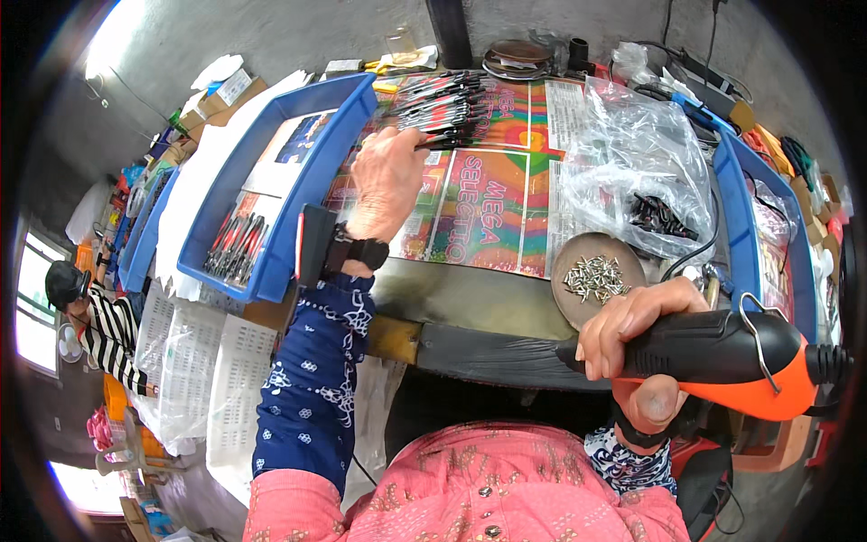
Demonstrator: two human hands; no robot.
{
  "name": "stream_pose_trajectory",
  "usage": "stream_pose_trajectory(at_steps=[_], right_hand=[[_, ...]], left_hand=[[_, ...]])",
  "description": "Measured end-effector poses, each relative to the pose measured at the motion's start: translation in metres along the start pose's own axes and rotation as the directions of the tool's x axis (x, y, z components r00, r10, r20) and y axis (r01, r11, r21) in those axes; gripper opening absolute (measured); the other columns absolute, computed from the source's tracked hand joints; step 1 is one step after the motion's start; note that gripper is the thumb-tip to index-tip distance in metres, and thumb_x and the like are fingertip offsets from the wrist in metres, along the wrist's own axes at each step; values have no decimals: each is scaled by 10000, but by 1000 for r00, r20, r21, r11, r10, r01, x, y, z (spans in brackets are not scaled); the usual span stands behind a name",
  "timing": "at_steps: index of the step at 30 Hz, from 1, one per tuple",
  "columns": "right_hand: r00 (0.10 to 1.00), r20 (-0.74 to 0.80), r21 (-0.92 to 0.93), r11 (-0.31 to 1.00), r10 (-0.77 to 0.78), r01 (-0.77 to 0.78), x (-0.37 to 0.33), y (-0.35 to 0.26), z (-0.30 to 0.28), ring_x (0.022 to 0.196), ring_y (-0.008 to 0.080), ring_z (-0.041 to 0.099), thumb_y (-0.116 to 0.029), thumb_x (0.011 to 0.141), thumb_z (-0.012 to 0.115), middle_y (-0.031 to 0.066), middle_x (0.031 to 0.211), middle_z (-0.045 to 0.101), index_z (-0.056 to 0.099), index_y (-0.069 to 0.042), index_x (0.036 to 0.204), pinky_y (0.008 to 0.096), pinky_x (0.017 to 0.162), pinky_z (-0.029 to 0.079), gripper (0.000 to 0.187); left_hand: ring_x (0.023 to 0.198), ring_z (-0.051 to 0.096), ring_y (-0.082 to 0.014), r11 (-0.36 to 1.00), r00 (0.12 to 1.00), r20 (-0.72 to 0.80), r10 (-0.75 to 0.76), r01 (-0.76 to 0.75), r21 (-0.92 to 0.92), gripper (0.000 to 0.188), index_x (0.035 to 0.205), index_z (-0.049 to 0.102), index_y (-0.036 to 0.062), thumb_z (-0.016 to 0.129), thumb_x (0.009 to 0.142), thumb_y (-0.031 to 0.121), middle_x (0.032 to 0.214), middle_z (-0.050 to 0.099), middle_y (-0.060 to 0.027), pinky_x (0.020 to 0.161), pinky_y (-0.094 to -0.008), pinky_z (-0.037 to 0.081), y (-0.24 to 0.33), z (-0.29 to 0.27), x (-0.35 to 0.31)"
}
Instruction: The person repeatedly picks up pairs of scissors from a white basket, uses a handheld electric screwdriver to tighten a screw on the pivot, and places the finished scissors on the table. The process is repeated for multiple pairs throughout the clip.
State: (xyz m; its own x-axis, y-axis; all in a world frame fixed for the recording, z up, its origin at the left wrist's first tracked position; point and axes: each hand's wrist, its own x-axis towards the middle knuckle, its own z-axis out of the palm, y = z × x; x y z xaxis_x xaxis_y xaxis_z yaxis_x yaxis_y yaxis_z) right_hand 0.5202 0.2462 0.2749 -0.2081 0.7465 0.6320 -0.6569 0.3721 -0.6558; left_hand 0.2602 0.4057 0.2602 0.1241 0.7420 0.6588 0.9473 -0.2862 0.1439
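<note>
My right hand (639,339) is wrapped round an orange and black electric screwdriver (718,348), its tip pointing left over the table's front edge. My left hand (390,176) reaches to the near side of a pile of slim black, red and silvery pieces (442,101). Its fingers are pinched together on the end of one of these pieces (442,142); their exact kind is too small to tell. The pile lies on a colourful printed sheet (483,208). Below my right hand's far side, a round brown dish (571,257) holds many small silvery screws (596,278).
A blue tray (312,185) at the left holds more slim pieces. A clear plastic bag (623,172) with black parts lies at the right, beside another blue tray (742,217). Stacked round dishes (517,63) stand at the back. A person in stripes (113,339) works far left.
</note>
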Motion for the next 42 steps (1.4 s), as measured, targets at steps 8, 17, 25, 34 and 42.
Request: stream_pose_trajectory(at_steps=[8, 17, 25, 34, 42], right_hand=[[1000, 15, 24, 1000, 3, -3, 1, 2, -15, 643, 185, 579, 6, 535, 879, 115, 740, 560, 451, 48, 1015, 306, 594, 478, 645], [982, -161, -87, 990, 100, -115, 3, -5, -11, 505, 162, 540, -413, 731, 783, 52, 611, 510, 449, -21, 912, 313, 507, 485, 545], [998, 54, 135, 991, 16, -24, 2, 3, -30, 681, 206, 582, 12, 569, 865, 133, 784, 566, 457, 48, 1051, 349, 622, 478, 633], [988, -145, -107, 992, 47, -63, 2, -8, -2, 551, 173, 544, -300, 683, 799, 70, 650, 524, 445, -2, 941, 319, 547, 480, 530], [998, -53, -246, 968, 35, -47, 3, -8, 23, 504, 144, 516, -561, 701, 741, 25, 622, 488, 442, -36, 940, 295, 530, 473, 650]], left_hand=[[932, 567, -324, 997, 997, -46, 58, -60, -51, 247, 1027, 662, 94, 629, 789, 156, 945, 643, -108, 810, -413, 461, 2, 50, 23], [923, 573, -315, 990, 987, -98, 127, -121, 67, 216, 997, 672, 99, 629, 794, 155, 949, 650, -94, 810, -411, 459, -3, 75, 33], [928, 570, -322, 993, 987, -117, 114, -110, 47, 178, 945, 662, 77, 654, 774, 126, 939, 642, -110, 816, -411, 454, -9, 78, 35], [842, 583, -391, 978, 969, -246, 30, -79, -194, 204, 1016, 551, 30, 600, 826, 88, 858, 625, -187, 736, -445, 457, -2, 50, 33], [550, 605, -126, 664, 989, 1, -146, 99, -741, 178, 931, 618, -55, 656, 807, 69, 678, 645, -93, 528, -258, 475, 42, -41, -18]])
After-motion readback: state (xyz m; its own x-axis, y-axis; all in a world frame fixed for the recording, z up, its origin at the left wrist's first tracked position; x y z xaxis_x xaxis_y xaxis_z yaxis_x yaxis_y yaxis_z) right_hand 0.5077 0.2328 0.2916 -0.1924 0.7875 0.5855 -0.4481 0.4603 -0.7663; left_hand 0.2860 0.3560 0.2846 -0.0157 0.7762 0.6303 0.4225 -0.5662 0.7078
